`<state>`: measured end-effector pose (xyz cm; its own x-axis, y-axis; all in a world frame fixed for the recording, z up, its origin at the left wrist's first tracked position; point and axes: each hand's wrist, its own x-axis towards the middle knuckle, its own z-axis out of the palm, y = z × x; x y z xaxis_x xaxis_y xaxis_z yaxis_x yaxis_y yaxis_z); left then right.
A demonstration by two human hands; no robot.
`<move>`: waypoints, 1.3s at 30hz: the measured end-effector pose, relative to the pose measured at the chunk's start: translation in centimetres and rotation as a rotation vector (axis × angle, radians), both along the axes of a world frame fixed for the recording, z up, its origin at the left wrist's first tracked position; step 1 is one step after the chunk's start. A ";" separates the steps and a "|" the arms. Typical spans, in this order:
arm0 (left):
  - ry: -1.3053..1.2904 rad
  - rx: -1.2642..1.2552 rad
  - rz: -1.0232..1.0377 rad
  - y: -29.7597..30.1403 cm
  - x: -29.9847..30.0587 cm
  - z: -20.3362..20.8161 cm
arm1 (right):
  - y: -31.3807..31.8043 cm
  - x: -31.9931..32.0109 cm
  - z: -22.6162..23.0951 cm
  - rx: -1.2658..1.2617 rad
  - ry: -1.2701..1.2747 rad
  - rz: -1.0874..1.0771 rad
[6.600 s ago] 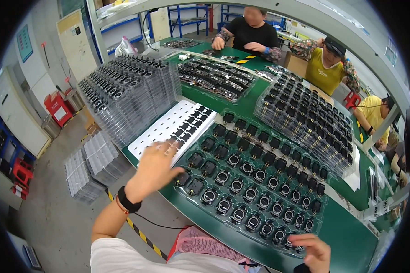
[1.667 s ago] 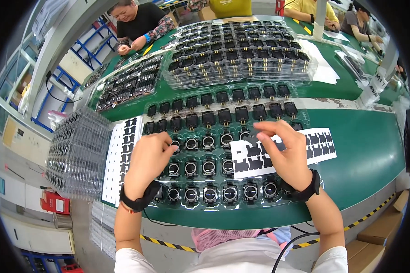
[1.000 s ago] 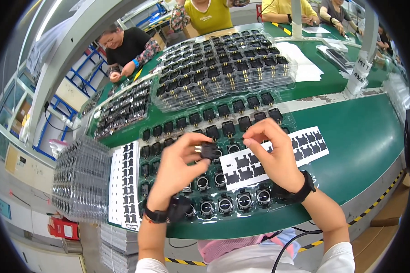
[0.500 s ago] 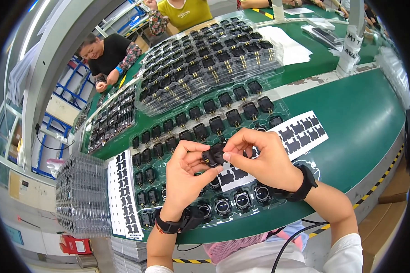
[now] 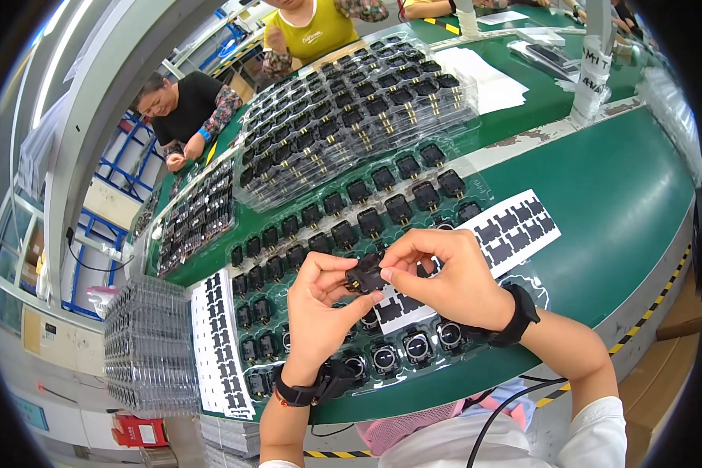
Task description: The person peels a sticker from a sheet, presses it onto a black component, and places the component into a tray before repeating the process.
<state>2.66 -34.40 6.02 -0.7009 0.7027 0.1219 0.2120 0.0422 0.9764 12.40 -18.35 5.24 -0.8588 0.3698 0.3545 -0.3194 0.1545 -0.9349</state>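
Observation:
Between my hands is a small black module (image 5: 364, 276) with gold contacts on its left side. My left hand (image 5: 317, 306) holds it by the left end, closed between thumb and fingers. My right hand (image 5: 454, 274) pinches at its right edge with thumb and forefinger; whether a thin piece is between them is hidden. Below lies a clear plastic tray (image 5: 476, 187) with rows of similar black modules, several in the near row showing round, lens-like faces. A white sheet (image 5: 552, 228) of black die-cut stickers lies across the tray, partly under my right hand.
More sticker sheets (image 5: 200, 343) lie at the tray's left, beside a tall stack of clear trays (image 5: 144, 343). Stacked filled trays (image 5: 359, 109) stand behind. A post (image 5: 593, 78) rises at the far right. Two people (image 5: 187, 109) (image 5: 312, 35) sit across the green table (image 5: 624, 187).
Both hands keep their hold on the black module, which has tilted slightly. The view has shifted a little. Across the table, the person in yellow has moved their arms.

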 end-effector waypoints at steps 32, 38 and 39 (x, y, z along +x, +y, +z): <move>-0.054 -0.081 0.044 -3.0 1.6 4.6 | 0.0 2.6 1.5 0.694 -0.257 0.011; 0.197 -0.320 0.174 -9.0 -4.3 3.3 | -0.4 2.6 -1.6 1.198 -0.047 -0.154; 0.280 -0.411 0.207 -9.8 -5.2 2.7 | -0.5 2.6 -1.7 1.194 -0.042 -0.141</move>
<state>-2.59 -44.17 8.75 -0.8099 0.5825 0.0681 0.4089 0.4775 0.7777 14.97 -18.82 3.50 -0.8562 -0.0811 0.5103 -0.2028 0.9611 -0.1875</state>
